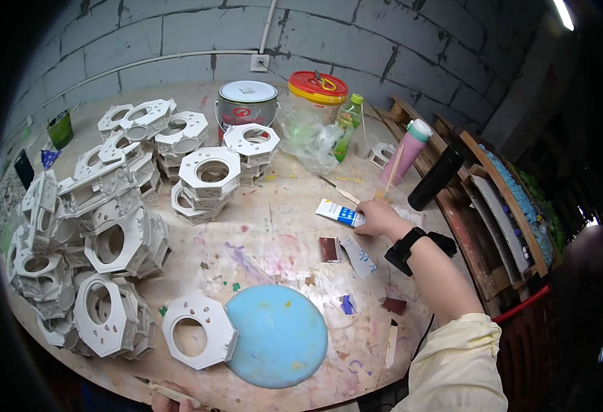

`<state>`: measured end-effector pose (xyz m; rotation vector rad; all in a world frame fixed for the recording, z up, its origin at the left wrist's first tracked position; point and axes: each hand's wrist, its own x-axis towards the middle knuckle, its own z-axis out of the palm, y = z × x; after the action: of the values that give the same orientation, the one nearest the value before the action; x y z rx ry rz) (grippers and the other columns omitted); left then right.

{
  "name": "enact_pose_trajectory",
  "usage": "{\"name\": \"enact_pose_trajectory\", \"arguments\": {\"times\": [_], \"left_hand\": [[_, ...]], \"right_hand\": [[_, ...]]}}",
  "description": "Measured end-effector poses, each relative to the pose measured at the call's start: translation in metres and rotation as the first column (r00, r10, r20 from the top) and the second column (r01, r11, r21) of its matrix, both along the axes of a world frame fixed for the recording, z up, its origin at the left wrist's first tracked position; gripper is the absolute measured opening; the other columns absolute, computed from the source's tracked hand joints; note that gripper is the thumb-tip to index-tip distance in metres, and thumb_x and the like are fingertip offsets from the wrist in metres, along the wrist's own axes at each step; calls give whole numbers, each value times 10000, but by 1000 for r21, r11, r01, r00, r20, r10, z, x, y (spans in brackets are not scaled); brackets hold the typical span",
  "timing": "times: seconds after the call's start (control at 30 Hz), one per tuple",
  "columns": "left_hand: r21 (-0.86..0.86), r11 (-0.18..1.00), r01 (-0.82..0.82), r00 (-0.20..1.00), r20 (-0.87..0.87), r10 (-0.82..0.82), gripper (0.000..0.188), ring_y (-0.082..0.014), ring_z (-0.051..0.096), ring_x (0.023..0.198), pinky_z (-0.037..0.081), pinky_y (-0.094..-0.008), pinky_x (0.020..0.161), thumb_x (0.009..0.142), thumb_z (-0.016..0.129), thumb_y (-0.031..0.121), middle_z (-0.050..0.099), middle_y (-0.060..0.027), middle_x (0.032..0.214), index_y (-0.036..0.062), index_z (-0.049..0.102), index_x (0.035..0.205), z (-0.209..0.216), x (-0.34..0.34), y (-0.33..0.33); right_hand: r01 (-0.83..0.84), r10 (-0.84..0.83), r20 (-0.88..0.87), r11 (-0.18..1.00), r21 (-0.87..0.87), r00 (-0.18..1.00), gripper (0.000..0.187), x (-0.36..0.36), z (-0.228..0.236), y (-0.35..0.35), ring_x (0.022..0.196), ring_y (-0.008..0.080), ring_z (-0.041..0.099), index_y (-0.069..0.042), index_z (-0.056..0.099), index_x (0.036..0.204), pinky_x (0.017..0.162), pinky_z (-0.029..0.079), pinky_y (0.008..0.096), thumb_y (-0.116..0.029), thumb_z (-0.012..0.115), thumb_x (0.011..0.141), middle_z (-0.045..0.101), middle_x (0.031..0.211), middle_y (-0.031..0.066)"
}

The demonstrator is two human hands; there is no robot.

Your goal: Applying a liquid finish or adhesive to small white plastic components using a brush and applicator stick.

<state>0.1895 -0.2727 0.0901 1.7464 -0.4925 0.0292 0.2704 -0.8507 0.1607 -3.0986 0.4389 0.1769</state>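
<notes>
My right hand (378, 218) reaches across the table, its fingers closed at the end of a white and blue tube (338, 212) that lies flat. A thin tool with a pale handle (340, 192) lies just beyond the tube. At the bottom edge, mostly cut off, my left hand (171, 405) is closed on a slim wooden-handled tool (175, 393); its far end is hard to make out. Near that hand sits a white octagonal frame (212, 319) with a round hole, its side touching a light blue round disc (277, 336).
White octagonal frames (112, 247) are stacked along the left. At the back stand a metal paint can (248, 103), a red-lidded bucket (317, 89), a green bottle (347, 127), a pink bottle (406, 151) and a black cylinder (437, 180). Brown sandpaper pieces (329, 250) lie mid-table.
</notes>
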Motion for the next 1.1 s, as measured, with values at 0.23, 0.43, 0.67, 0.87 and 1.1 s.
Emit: {"name": "enact_pose_trajectory", "arguments": {"times": [0.23, 0.43, 0.67, 0.87, 1.1], "left_hand": [[-25, 999, -49, 999, 17, 49, 141, -132, 529, 657, 427, -262, 588, 869, 600, 128, 575, -61, 779, -10, 570, 884, -20, 1, 2], [-220, 975, -4, 929, -361, -78, 88, -100, 527, 732, 423, -228, 674, 835, 591, 62, 572, -45, 819, -19, 567, 860, 24, -9, -15], [-413, 792, 449, 531, -590, -608, 117, -62, 608, 798, 486, -207, 668, 898, 631, 44, 665, -43, 888, -33, 640, 986, 67, -32, -51], [-485, 634, 603, 359, -544, -758, 105, 0, 530, 756, 417, -155, 628, 924, 629, 96, 627, 29, 842, 5, 651, 973, 58, -69, -84], [-228, 614, 756, 554, -278, -785, 144, -44, 545, 732, 440, -215, 609, 886, 685, 158, 619, -18, 826, 31, 638, 935, 62, -67, -77]], "right_hand": [[78, -75, 103, 997, -21, 992, 512, -25, 14, -2, 959, 357, 619, -9, 679, 1021, 867, 491, 420, -364, 761, 661, 654, 1031, 194], [-377, 318, 419, 924, 64, 850, 251, -66, 70, 107, 805, 322, 620, -31, 653, 992, 694, 501, 398, -129, 678, 762, 615, 850, 128], [-880, 815, 380, 475, -5, 438, 515, -179, 81, 273, 604, 124, 511, -45, 558, 1278, 514, 409, 260, -146, 575, 773, 451, 708, -1], [-816, 778, 380, 571, -95, 500, 495, -233, 54, 302, 525, 100, 467, -26, 636, 1187, 458, 352, 238, -140, 610, 706, 415, 632, -19], [-590, 627, 247, 779, -212, 739, 193, -313, 111, 280, 448, 132, 508, -8, 646, 901, 424, 374, 268, -114, 641, 740, 459, 554, -7]]}}
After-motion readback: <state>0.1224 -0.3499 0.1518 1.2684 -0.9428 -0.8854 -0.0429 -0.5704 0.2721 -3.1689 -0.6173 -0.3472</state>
